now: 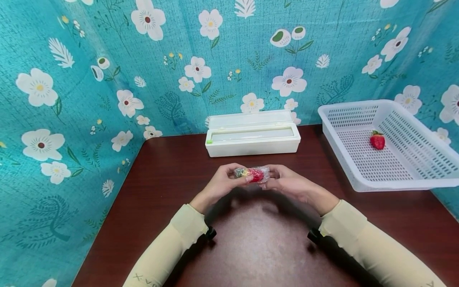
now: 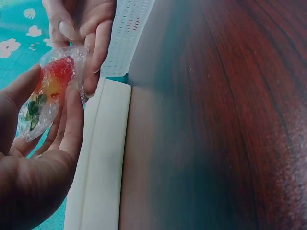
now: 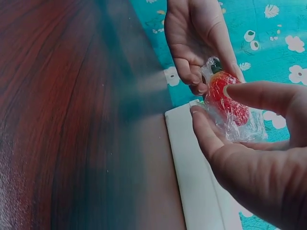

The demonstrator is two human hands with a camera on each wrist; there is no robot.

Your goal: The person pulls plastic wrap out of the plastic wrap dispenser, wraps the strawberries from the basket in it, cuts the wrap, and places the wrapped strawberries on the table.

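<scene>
A red strawberry [image 1: 255,174] with green leaves is wrapped in clear, crinkled plastic film and held above the table, in front of a white box. My left hand [image 1: 223,182] pinches it between thumb and fingers around its leafy end. From the other side, my right hand [image 1: 293,184] holds the red tip end, its thumb lying over the wrapped fruit in the right wrist view. Loose film [image 3: 247,132] sticks out past the tip there. The leaves [image 2: 34,112] show through the film in the left wrist view.
Behind the hands stands the long white box [image 1: 252,148], its lid raised, with a green piece at its left end. At the right, a white plastic basket [image 1: 344,159] holds one unwrapped strawberry [image 1: 377,140]. A floral teal cloth [image 1: 172,79] hangs around the dark wooden table [image 1: 143,191].
</scene>
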